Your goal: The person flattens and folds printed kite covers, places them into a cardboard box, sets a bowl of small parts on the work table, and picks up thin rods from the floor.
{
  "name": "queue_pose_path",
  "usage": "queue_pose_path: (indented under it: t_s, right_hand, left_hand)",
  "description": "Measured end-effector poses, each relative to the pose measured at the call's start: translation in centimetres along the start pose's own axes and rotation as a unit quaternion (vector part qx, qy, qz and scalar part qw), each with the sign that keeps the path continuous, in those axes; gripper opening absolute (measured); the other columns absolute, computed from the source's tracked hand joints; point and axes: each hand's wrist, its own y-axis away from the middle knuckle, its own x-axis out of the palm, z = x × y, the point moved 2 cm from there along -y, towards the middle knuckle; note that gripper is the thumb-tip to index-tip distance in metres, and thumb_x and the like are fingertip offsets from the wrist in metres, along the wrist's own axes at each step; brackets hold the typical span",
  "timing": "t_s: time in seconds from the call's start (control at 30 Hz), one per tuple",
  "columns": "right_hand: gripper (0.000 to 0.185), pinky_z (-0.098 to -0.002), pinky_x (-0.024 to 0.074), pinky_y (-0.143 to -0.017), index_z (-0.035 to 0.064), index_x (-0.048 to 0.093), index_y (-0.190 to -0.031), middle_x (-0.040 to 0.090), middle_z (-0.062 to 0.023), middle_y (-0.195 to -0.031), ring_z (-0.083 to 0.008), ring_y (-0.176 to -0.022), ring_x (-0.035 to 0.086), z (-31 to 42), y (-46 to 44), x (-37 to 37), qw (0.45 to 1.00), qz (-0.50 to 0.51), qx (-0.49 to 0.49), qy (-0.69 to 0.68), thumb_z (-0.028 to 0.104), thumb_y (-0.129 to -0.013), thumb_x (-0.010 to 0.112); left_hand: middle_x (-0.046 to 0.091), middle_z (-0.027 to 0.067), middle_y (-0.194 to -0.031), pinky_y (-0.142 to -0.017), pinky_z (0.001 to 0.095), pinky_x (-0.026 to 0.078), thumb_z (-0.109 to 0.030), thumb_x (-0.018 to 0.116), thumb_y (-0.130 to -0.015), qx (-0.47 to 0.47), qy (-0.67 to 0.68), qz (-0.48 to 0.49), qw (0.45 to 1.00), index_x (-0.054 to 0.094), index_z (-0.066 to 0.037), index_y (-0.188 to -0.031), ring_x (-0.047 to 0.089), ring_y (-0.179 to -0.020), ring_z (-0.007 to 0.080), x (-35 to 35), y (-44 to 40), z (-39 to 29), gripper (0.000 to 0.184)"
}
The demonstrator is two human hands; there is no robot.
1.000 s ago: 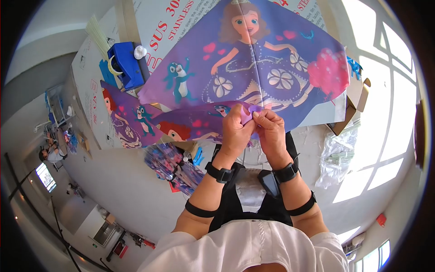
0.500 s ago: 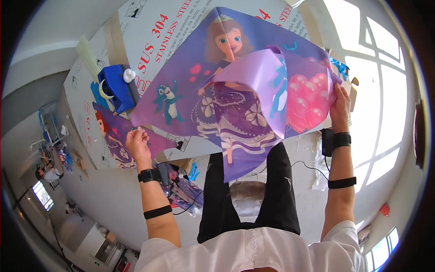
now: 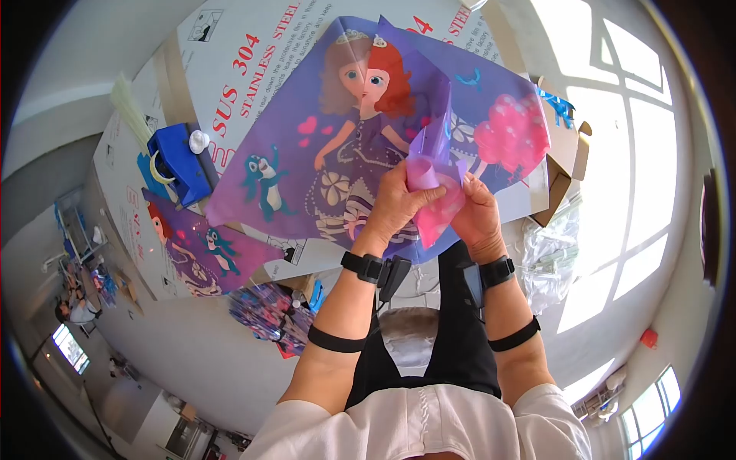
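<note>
I have the large purple sheet [image 3: 326, 153] spread across the bench [image 3: 207, 69] in front of me, its near edge above my lap, a faded princess figure showing on it. Over the middle of that sheet lies an upper layer [image 3: 387, 134] with a red-haired figure in stronger colour; whether the two are one piece, I can't tell.

My hands are close together, a little apart, at the near edge of the purple sheet, right of its centre. Between them stands a bunched pink and lilac fold [image 3: 441, 211]. My left hand [image 3: 395, 203] grips it with the thumb laid across the front, and my right hand [image 3: 477, 211] pinches its other side with the fingertips.

Left of the purple sheet sits a blue tape dispenser [image 3: 186, 165], with a small white piece [image 3: 199, 142] against its side towards the sheet. Beyond the dispenser from the sheet is a bundle of pale sticks [image 3: 130, 107]. At the sheet's left corner lies a smaller printed piece [image 3: 203, 245] with the same pattern. Right of the sheet are blue strips [image 3: 557, 106] and an open cardboard box [image 3: 563, 180]. Below the sheet's near left edge lies a heap of printed material [image 3: 268, 314].
</note>
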Motion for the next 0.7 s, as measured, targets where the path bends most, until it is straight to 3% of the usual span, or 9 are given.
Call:
queue_pose_path:
  t_s: [0.07, 0.1, 0.17, 0.2, 0.4, 0.5, 0.57, 0.6, 0.7]
  right_hand:
    - [0.025, -0.0418, 0.0478, -0.094, -0.0040, 0.058, -0.108, 0.064, -0.0160, -0.113, -0.0267, -0.103, 0.062, 0.3, -0.7, -1.2, 0.998, -0.054, 0.000, -0.017, 0.014, -0.094, 0.050]
    - [0.025, -0.0418, 0.0486, -0.093, -0.0039, 0.059, -0.108, 0.065, -0.0152, -0.110, -0.0266, -0.100, 0.063, 1.0, -0.9, -2.4, 0.998, -0.055, 0.005, -0.040, 0.014, -0.094, 0.050]
    - [0.025, -0.0410, 0.0515, -0.088, -0.0030, 0.060, -0.106, 0.067, -0.0135, -0.102, -0.0264, -0.093, 0.065, 3.2, -1.1, -4.4, 0.994, -0.104, 0.006, -0.032, 0.017, -0.095, 0.050]
    - [0.028, -0.0398, 0.0517, -0.089, -0.0017, 0.059, -0.112, 0.066, -0.0138, -0.108, -0.0263, -0.097, 0.064, 4.7, -1.6, -7.2, 0.996, -0.087, -0.012, -0.018, 0.020, -0.097, 0.049]
    - [0.022, -0.0354, 0.0533, -0.084, -0.0002, 0.059, -0.109, 0.066, -0.0107, -0.100, -0.0224, -0.091, 0.065, 14.6, -2.1, -12.5, 0.925, -0.310, -0.169, 0.140, 0.017, -0.096, 0.054]
    - [0.022, -0.0329, 0.0531, -0.082, -0.0008, 0.060, -0.107, 0.066, -0.0094, -0.099, -0.0200, -0.087, 0.064, 17.6, -3.0, -15.2, 0.889, -0.337, -0.217, 0.219, 0.017, -0.097, 0.054]
    - [0.022, -0.0296, 0.0497, -0.064, -0.0031, 0.063, -0.088, 0.064, -0.0074, -0.081, -0.0157, -0.072, 0.061, 18.8, -3.0, -15.0, 0.812, -0.404, -0.274, 0.319, 0.019, -0.092, 0.061]
    - [0.022, -0.0296, 0.0497, -0.064, -0.0031, 0.063, -0.088, 0.064, -0.0074, -0.081, -0.0157, -0.072, 0.061, 19.0, -3.0, -14.5, 0.812, -0.404, -0.274, 0.319, 0.019, -0.092, 0.061]
    - [0.029, -0.0300, 0.0405, -0.053, -0.0017, 0.063, -0.076, 0.057, -0.0033, -0.067, -0.0120, -0.059, 0.050, 20.3, -3.3, -13.4, 0.656, -0.529, -0.278, 0.462, 0.024, -0.090, 0.062]
  left_hand:
    - [0.066, 0.0034, -0.100, -0.080, 0.0271, 0.049, -0.014, 0.076, -0.079, -0.094, 0.186, -0.122, 0.970, 0.064, -0.001, -0.113, 0.061, -0.086, 0.0125, 0.0, 0.1, 2.0, 0.038]
    - [0.067, 0.0013, -0.094, -0.080, 0.0262, 0.048, -0.009, 0.073, -0.082, -0.046, 0.248, -0.203, 0.946, 0.068, -0.002, -0.107, 0.061, -0.083, 0.0108, -0.5, 0.3, 2.2, 0.026]
    - [0.066, 0.0044, -0.102, -0.082, 0.0276, 0.048, -0.006, 0.071, -0.084, -0.030, 0.303, -0.287, 0.908, 0.065, 0.000, -0.109, 0.061, -0.089, 0.0126, -3.4, 1.3, 3.3, 0.027]
    - [0.066, 0.0049, -0.102, -0.084, 0.0295, 0.048, -0.006, 0.070, -0.084, -0.028, 0.300, -0.342, 0.890, 0.065, 0.001, -0.109, 0.060, -0.090, 0.0137, -5.8, 2.2, 4.3, 0.027]
    - [0.066, 0.0080, -0.100, -0.080, 0.0338, 0.051, -0.007, 0.067, -0.086, -0.032, 0.146, -0.615, 0.774, 0.063, 0.003, -0.104, 0.062, -0.089, 0.0186, -19.4, 8.1, 6.9, 0.021]
    - [0.066, 0.0088, -0.096, -0.075, 0.0346, 0.050, -0.007, 0.067, -0.086, -0.054, 0.053, -0.646, 0.759, 0.064, 0.004, -0.098, 0.061, -0.084, 0.0187, -22.6, 9.6, 8.1, 0.016]
    - [0.067, 0.0092, -0.091, -0.071, 0.0360, 0.048, -0.010, 0.067, -0.086, -0.091, -0.057, -0.661, 0.743, 0.065, 0.003, -0.093, 0.059, -0.080, 0.0187, -23.7, 10.2, 8.8, 0.015]
    - [0.067, 0.0092, -0.091, -0.071, 0.0360, 0.048, -0.010, 0.067, -0.086, -0.091, -0.057, -0.661, 0.743, 0.065, 0.003, -0.093, 0.059, -0.080, 0.0187, -24.0, 10.4, 9.0, 0.015]
    - [0.066, 0.0108, -0.088, -0.070, 0.0378, 0.046, -0.014, 0.067, -0.086, -0.117, -0.127, -0.653, 0.737, 0.064, 0.005, -0.091, 0.058, -0.077, 0.0200, -25.1, 10.2, 9.8, 0.020]
